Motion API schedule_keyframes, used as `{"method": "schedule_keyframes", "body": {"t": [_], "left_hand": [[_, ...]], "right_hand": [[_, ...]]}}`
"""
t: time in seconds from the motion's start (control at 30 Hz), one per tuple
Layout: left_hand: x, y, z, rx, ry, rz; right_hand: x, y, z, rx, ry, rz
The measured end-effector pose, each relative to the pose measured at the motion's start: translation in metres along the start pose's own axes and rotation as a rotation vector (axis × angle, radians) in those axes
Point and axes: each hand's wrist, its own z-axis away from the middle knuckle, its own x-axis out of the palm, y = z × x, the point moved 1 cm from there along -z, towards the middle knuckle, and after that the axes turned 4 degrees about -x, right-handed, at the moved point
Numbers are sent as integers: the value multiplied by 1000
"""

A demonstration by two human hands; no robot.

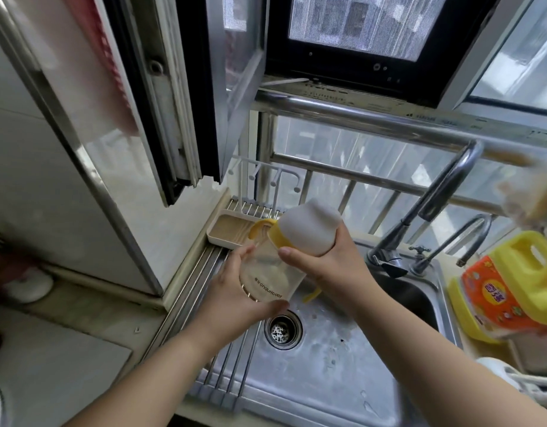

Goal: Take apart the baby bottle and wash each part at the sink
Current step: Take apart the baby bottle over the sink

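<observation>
Bottle (270,278) held tilted over sink (327,365), print reads upside-down, not legible. Left hand (235,300) grips clear body, right hand (330,263) grips white cap (309,229). Yellow jug (512,288) right of tap (432,211), label unreadable

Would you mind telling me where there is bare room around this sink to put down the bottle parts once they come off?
The sink floor is bare between the drain and its near rim. The roll-up rack along its left edge is also bare. The right side is crowded by the yellow detergent jug and the faucet. The small tray beyond the rack looks narrow.
</observation>
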Motion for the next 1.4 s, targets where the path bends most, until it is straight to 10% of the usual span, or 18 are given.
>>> {"method": "schedule_keyframes", "body": {"t": [1.03,1.4], "left_hand": [[-11,0,-16,38,-73,243],[-14,9,-9,75,-94,212]], "right_hand": [[-10,-10,-1,96,-127,-174],[-7,-10,6,159,102,-251]]}}
